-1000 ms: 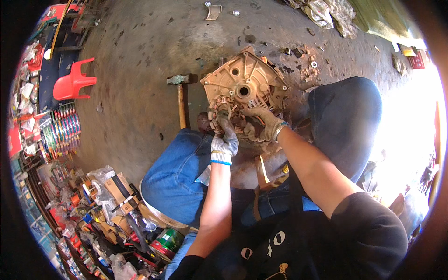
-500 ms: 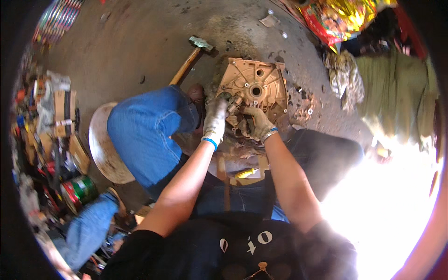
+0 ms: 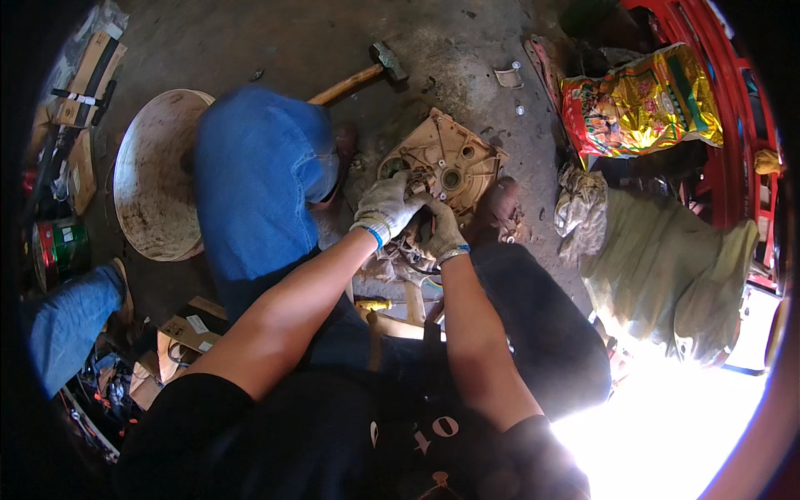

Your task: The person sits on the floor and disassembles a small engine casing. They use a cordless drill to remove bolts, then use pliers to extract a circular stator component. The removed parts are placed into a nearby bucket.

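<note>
A tan, dirt-stained metal housing (image 3: 435,137) with a round central bore and ribs lies on the ground between my legs. My left hand (image 3: 387,205), in a whitish knit work glove with a blue cuff, bends over its near left edge. My right hand (image 3: 442,231), gloved alike, is closed just right of the left, below the bore. Their fingers curl close together over small fittings at the housing's near side. What each hand grips is hidden by the gloves.
Beyond my left knee lies a wooden-handled hammer (image 3: 350,85). A large round basin (image 3: 158,175) stands at left, near a green tin (image 3: 62,250). A yellow-handled tool (image 3: 373,305) lies near my lap. At right are a shiny bag (image 3: 646,104), a rag (image 3: 581,204) and olive cloth (image 3: 667,267).
The view has shifted, bringing more of the red frame at right into sight. The housing appears turned. My hands have drawn closer together, the left now bent across toward the right.
</note>
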A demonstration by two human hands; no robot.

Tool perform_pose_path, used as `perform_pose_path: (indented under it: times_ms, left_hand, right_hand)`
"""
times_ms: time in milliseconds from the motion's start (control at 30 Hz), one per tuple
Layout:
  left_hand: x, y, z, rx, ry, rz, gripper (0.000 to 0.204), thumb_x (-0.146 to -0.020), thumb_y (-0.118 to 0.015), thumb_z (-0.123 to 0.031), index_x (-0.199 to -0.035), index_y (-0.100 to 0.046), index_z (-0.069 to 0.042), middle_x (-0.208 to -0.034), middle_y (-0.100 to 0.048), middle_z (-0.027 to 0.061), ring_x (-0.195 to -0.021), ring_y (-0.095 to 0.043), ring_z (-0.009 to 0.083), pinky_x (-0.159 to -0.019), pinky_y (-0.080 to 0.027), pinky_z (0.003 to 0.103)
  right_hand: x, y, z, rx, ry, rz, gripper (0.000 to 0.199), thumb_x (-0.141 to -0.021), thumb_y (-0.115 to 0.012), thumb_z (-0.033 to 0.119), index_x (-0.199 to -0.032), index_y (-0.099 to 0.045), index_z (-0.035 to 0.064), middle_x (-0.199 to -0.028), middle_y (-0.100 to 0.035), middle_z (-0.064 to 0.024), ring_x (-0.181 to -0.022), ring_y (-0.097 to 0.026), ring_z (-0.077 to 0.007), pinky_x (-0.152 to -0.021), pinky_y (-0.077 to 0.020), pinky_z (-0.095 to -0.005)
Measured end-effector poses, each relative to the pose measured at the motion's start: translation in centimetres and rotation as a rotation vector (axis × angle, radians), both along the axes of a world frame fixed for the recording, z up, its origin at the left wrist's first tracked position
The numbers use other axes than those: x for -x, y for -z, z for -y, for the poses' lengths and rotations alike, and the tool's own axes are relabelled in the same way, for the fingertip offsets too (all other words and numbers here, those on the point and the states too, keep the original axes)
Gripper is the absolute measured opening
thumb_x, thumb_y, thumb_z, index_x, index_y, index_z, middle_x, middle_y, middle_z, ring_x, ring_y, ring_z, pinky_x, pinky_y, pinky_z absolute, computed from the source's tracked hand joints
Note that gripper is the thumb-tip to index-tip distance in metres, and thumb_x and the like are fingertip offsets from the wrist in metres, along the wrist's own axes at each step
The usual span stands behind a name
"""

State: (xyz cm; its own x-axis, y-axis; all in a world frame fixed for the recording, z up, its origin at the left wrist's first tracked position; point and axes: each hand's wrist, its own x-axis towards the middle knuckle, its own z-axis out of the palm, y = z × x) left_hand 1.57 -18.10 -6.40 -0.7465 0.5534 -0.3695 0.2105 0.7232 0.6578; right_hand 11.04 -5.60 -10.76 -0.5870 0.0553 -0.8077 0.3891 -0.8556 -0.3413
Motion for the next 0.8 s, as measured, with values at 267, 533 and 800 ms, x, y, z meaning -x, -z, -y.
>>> perform_pose_path:
  times_ms: [267,533,800]
  left_hand:
    - [1.6,3.2,-1.0,-0.242,-0.164,0.205,0.059,-0.086,-0.064,-0.055,-0.122,-0.065,-0.009,-0.116,-0.069,0.0179,-0.109,-0.064,0.036,-0.094,-0.05,0.043]
    - [3.8,8.0,-1.7,-0.349,-0.482,0.364,0.042,-0.096,-0.057,-0.027,-0.127,-0.06,0.002,-0.123,-0.065,0.0154,-0.108,-0.062,0.0273,-0.092,-0.047,0.035]
    - [3.7,10.0,-1.6,-0.971,-1.065,1.121,0.045,-0.104,-0.04,-0.02,-0.145,-0.041,0.0,-0.143,-0.051,0.0078,-0.127,-0.048,0.0192,-0.108,-0.035,0.029]
  right_hand:
    - [-0.2,0.0,-1.6,0.189,-0.012,0.066,0.024,-0.094,-0.055,0.027,-0.09,-0.063,0.0051,-0.073,-0.066,-0.0117,-0.053,-0.059,-0.0244,-0.05,-0.0488,-0.0342]
    - [1.9,-2.9,-2.8,-0.109,-0.399,0.139,0.029,-0.097,-0.052,0.022,-0.081,-0.06,-0.0007,-0.054,-0.057,-0.0116,-0.042,-0.053,-0.0232,-0.037,-0.0423,-0.0335]
    - [5.6,-6.3,-5.5,-0.252,-0.845,0.454,0.02,-0.092,-0.055,0.017,-0.074,-0.057,0.007,-0.054,-0.051,-0.0045,-0.042,-0.05,-0.0168,-0.037,-0.038,-0.031]
